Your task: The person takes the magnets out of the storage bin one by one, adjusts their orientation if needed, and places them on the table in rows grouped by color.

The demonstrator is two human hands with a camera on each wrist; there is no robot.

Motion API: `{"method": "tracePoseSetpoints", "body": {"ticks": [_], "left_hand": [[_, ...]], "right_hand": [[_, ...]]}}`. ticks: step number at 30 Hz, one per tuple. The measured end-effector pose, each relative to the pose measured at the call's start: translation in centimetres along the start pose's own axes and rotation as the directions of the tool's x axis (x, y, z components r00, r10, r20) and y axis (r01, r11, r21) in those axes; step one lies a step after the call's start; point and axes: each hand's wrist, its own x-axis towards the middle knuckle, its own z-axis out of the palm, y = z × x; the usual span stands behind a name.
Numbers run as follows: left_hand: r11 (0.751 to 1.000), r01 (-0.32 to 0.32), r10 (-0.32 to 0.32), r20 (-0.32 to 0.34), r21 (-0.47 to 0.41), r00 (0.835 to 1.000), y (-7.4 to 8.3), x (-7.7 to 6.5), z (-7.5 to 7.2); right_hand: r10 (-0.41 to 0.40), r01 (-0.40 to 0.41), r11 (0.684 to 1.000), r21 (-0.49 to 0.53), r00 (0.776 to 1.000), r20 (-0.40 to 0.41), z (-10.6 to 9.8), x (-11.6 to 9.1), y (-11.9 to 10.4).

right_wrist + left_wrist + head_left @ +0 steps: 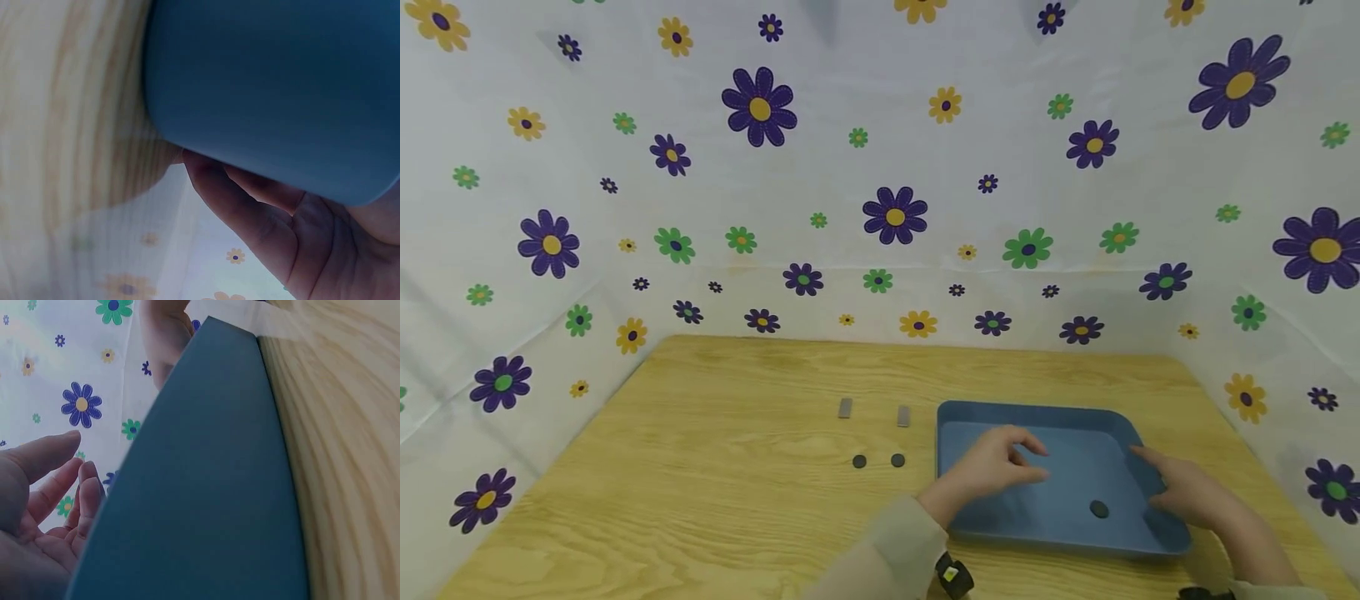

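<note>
A blue rectangular tray (1060, 546) stands on the wooden table, with one small dark disc (1099, 509) on its floor. My left hand (988, 467) is over the tray's left part, thumb and fingers bent with a gap between them and nothing seen in it. In the left wrist view, the tray's outer wall (206, 469) hides part of that hand. At the right rim is my right hand (1198, 496), its fingers reaching over the edge with thumb and index finger spread apart. The right wrist view has these fingers (237, 206) partly behind the tray wall.
Left of the tray, two more dark discs (860, 462) lie side by side on the table (715, 500). Behind them are two small grey rectangular pieces (846, 408). White cloth (835, 175) with flower prints surrounds the back and sides.
</note>
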Motion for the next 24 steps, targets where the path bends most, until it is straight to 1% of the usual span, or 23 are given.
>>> {"method": "tracePoseSetpoints", "body": {"ticks": [2,9,11,15,18,21,24], "left_hand": [[1.000,0.013,-0.013,-0.003,-0.004,1.000,0.2,0.4,0.5],[0.999,0.044,-0.044,-0.047,-0.009,0.998,0.5,1.5,2.2],[0.999,0.051,-0.051,-0.053,-0.003,0.997,0.7,1.7,2.5],[0.998,0.044,-0.042,-0.032,0.035,0.999,1.2,2.0,3.2],[0.998,0.040,-0.040,-0.005,0.043,0.999,1.7,2.4,3.7],[0.999,0.039,-0.040,0.014,0.031,0.999,2.1,2.9,4.1],[0.998,0.059,-0.059,0.021,0.002,0.998,2.4,3.5,4.4]], "right_hand": [[0.002,-0.002,1.000,0.016,1.000,0.005,0.1,0.0,0.0],[0.004,-0.004,1.000,-0.021,1.000,-0.002,0.1,0.1,0.0],[0.008,-0.008,1.000,-0.015,1.000,0.001,0.1,0.1,0.0],[0.014,-0.014,1.000,0.005,1.000,0.004,0.1,0.0,0.0],[0.021,-0.021,0.999,0.028,1.000,0.008,0.0,-0.1,0.0],[0.026,-0.026,0.999,0.046,1.000,0.009,0.1,-0.3,-0.1],[0.013,-0.014,0.999,0.052,1.000,0.006,0.0,-0.5,-0.1]]}}
